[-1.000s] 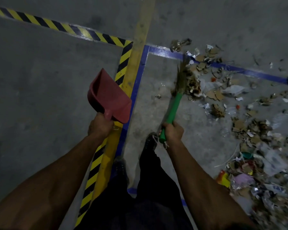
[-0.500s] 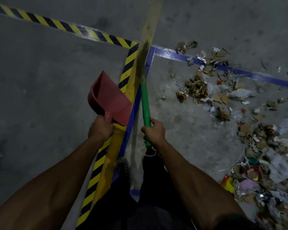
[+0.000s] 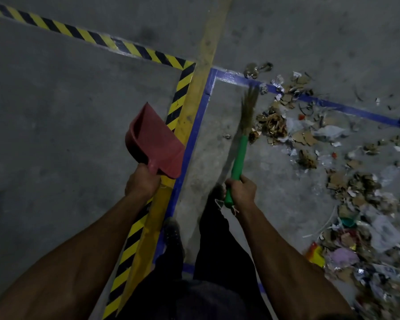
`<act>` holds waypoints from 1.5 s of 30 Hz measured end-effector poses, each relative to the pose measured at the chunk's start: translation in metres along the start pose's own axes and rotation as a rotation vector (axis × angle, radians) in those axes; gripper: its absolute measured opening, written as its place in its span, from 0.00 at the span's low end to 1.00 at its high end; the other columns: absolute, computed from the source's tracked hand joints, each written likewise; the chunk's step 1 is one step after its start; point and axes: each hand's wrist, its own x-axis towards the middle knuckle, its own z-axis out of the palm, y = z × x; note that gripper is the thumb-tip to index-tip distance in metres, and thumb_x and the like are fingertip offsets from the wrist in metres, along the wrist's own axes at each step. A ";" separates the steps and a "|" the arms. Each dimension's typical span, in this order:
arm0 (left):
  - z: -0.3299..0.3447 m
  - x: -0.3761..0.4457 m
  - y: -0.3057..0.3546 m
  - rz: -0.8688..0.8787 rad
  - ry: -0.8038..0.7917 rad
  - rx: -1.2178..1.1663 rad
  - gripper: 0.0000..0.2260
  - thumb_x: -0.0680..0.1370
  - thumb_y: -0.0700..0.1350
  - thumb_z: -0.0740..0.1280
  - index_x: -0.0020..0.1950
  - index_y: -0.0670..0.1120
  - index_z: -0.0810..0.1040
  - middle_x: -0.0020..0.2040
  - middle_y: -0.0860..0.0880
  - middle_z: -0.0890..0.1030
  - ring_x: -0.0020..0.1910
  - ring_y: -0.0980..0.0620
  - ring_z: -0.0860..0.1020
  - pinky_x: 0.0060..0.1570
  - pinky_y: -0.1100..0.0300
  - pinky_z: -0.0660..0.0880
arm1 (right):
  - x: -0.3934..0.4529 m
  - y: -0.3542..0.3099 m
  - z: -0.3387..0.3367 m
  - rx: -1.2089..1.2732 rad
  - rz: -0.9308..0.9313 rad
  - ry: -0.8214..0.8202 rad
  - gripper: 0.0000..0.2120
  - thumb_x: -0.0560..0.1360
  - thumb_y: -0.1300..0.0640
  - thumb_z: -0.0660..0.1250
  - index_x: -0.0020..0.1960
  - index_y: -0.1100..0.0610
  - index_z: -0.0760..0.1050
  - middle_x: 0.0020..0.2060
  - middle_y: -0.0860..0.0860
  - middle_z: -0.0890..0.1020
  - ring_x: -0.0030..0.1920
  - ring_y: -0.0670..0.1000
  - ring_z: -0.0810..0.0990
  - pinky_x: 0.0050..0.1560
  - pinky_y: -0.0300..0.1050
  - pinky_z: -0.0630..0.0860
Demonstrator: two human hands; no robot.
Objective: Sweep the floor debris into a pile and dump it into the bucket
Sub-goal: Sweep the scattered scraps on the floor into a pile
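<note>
Red plastic makes up the dustpan [image 3: 156, 144], and the left hand [image 3: 141, 181] curls tight round its handle, keeping it up off the floor, likely until a pile is ready. The right hand [image 3: 241, 190] wraps round the hand broom [image 3: 240, 146] by its smooth green handle, its straw bristles just beside the debris [image 3: 293, 132]. Torn cardboard and crinkly plastic lie scattered near the blue floor tape [image 3: 346, 109]. No bucket shows.

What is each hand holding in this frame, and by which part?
The left hand grips the red dustpan by its short handle. The right hand grips the broom low on its green handle, near the butt end.
</note>
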 end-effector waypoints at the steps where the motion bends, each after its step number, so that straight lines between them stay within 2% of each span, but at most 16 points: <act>1: -0.002 -0.002 -0.005 0.003 -0.005 0.000 0.12 0.72 0.46 0.65 0.50 0.40 0.74 0.44 0.40 0.79 0.43 0.40 0.78 0.39 0.54 0.72 | -0.009 0.008 -0.001 -0.014 -0.025 -0.011 0.22 0.69 0.67 0.70 0.62 0.55 0.75 0.34 0.58 0.81 0.28 0.54 0.77 0.32 0.44 0.75; 3: -0.006 -0.007 -0.016 0.011 -0.017 -0.010 0.14 0.71 0.49 0.64 0.51 0.41 0.74 0.45 0.40 0.79 0.44 0.40 0.78 0.43 0.51 0.75 | -0.026 0.022 0.001 -0.074 -0.091 -0.029 0.23 0.69 0.66 0.70 0.60 0.50 0.75 0.34 0.56 0.82 0.28 0.54 0.79 0.32 0.47 0.78; 6: -0.013 -0.016 -0.033 0.004 -0.018 -0.013 0.16 0.69 0.51 0.64 0.52 0.42 0.74 0.46 0.41 0.79 0.46 0.39 0.78 0.47 0.48 0.76 | -0.044 0.043 0.011 -0.196 -0.174 -0.078 0.22 0.68 0.65 0.70 0.61 0.53 0.78 0.39 0.59 0.84 0.30 0.56 0.81 0.33 0.53 0.82; 8: -0.016 -0.021 -0.043 -0.010 -0.014 -0.012 0.15 0.70 0.50 0.66 0.52 0.42 0.74 0.47 0.40 0.79 0.47 0.39 0.78 0.47 0.49 0.75 | -0.053 0.055 0.019 -0.227 -0.172 -0.140 0.24 0.69 0.65 0.70 0.65 0.56 0.75 0.43 0.62 0.83 0.27 0.55 0.79 0.27 0.47 0.79; 10: -0.019 -0.025 -0.053 -0.014 -0.025 -0.018 0.15 0.71 0.49 0.67 0.52 0.40 0.74 0.46 0.40 0.79 0.47 0.39 0.78 0.46 0.50 0.75 | -0.057 0.064 0.025 -0.229 -0.132 -0.192 0.24 0.71 0.67 0.69 0.66 0.56 0.74 0.40 0.60 0.82 0.22 0.51 0.76 0.23 0.41 0.74; 13: -0.022 -0.029 -0.064 0.004 -0.020 -0.020 0.16 0.71 0.46 0.69 0.51 0.36 0.76 0.46 0.36 0.79 0.46 0.37 0.79 0.44 0.49 0.76 | -0.054 0.077 0.026 -0.235 -0.069 -0.223 0.20 0.69 0.66 0.71 0.59 0.57 0.77 0.36 0.57 0.80 0.24 0.52 0.76 0.27 0.44 0.76; 16: -0.023 -0.038 -0.068 0.023 -0.030 -0.053 0.09 0.71 0.44 0.68 0.44 0.38 0.74 0.41 0.38 0.77 0.43 0.39 0.78 0.39 0.52 0.72 | -0.042 0.091 0.012 -0.208 -0.006 -0.165 0.23 0.61 0.62 0.71 0.56 0.64 0.80 0.35 0.60 0.80 0.29 0.56 0.77 0.34 0.52 0.78; 19: -0.021 -0.044 -0.069 0.012 -0.055 -0.128 0.07 0.69 0.45 0.67 0.35 0.42 0.72 0.36 0.42 0.76 0.37 0.43 0.76 0.38 0.56 0.69 | -0.039 0.087 -0.011 -0.090 0.069 -0.079 0.08 0.69 0.69 0.69 0.48 0.65 0.78 0.29 0.59 0.77 0.24 0.54 0.73 0.27 0.45 0.73; 23: -0.013 -0.046 -0.068 -0.010 -0.062 -0.244 0.10 0.73 0.47 0.66 0.37 0.40 0.76 0.39 0.39 0.79 0.37 0.43 0.77 0.37 0.55 0.71 | -0.028 0.080 -0.033 0.042 0.087 0.012 0.05 0.72 0.71 0.67 0.48 0.67 0.75 0.29 0.58 0.73 0.21 0.52 0.70 0.22 0.39 0.70; 26: -0.008 -0.048 -0.061 -0.030 -0.080 -0.294 0.14 0.70 0.51 0.67 0.38 0.40 0.78 0.39 0.39 0.81 0.37 0.41 0.79 0.36 0.53 0.74 | -0.033 0.078 -0.029 0.083 0.022 0.065 0.10 0.69 0.71 0.68 0.50 0.67 0.77 0.30 0.59 0.75 0.24 0.53 0.72 0.28 0.44 0.72; 29: -0.005 -0.049 -0.051 -0.048 -0.115 -0.306 0.16 0.63 0.50 0.68 0.40 0.38 0.80 0.39 0.38 0.83 0.40 0.39 0.82 0.34 0.54 0.75 | -0.043 0.085 -0.021 0.001 -0.056 0.040 0.17 0.64 0.67 0.71 0.52 0.58 0.80 0.33 0.58 0.80 0.27 0.55 0.77 0.32 0.48 0.76; 32: -0.001 -0.044 -0.034 -0.035 -0.157 -0.264 0.12 0.67 0.45 0.70 0.45 0.37 0.80 0.42 0.37 0.83 0.42 0.38 0.83 0.37 0.50 0.78 | -0.039 0.086 -0.019 -0.092 -0.113 0.001 0.17 0.60 0.63 0.70 0.44 0.45 0.78 0.34 0.57 0.83 0.28 0.56 0.79 0.33 0.51 0.78; 34: 0.005 -0.037 -0.019 -0.022 -0.156 -0.220 0.11 0.70 0.42 0.72 0.49 0.37 0.79 0.44 0.36 0.82 0.42 0.38 0.82 0.40 0.47 0.80 | -0.020 0.080 -0.018 -0.134 -0.079 -0.038 0.21 0.57 0.60 0.70 0.47 0.43 0.78 0.36 0.58 0.84 0.30 0.58 0.81 0.36 0.54 0.81; 38: 0.020 -0.026 0.021 -0.001 -0.179 -0.174 0.10 0.71 0.36 0.72 0.50 0.35 0.78 0.44 0.33 0.81 0.35 0.42 0.79 0.36 0.51 0.76 | 0.058 0.080 -0.031 -0.130 -0.033 -0.047 0.37 0.49 0.51 0.72 0.60 0.53 0.79 0.42 0.59 0.85 0.40 0.60 0.85 0.46 0.62 0.82; 43: 0.042 -0.022 0.078 0.029 -0.217 -0.115 0.08 0.72 0.32 0.71 0.48 0.39 0.75 0.40 0.39 0.77 0.35 0.43 0.75 0.33 0.53 0.72 | 0.125 0.069 -0.062 0.010 0.036 0.036 0.40 0.45 0.51 0.71 0.58 0.59 0.80 0.38 0.57 0.81 0.35 0.56 0.79 0.42 0.57 0.81; 45: 0.052 -0.021 0.102 0.049 -0.229 -0.095 0.06 0.72 0.32 0.70 0.42 0.38 0.74 0.38 0.40 0.75 0.33 0.44 0.73 0.30 0.55 0.70 | 0.131 0.051 -0.077 0.079 0.065 0.069 0.36 0.49 0.55 0.72 0.58 0.62 0.79 0.37 0.57 0.80 0.32 0.56 0.79 0.37 0.52 0.78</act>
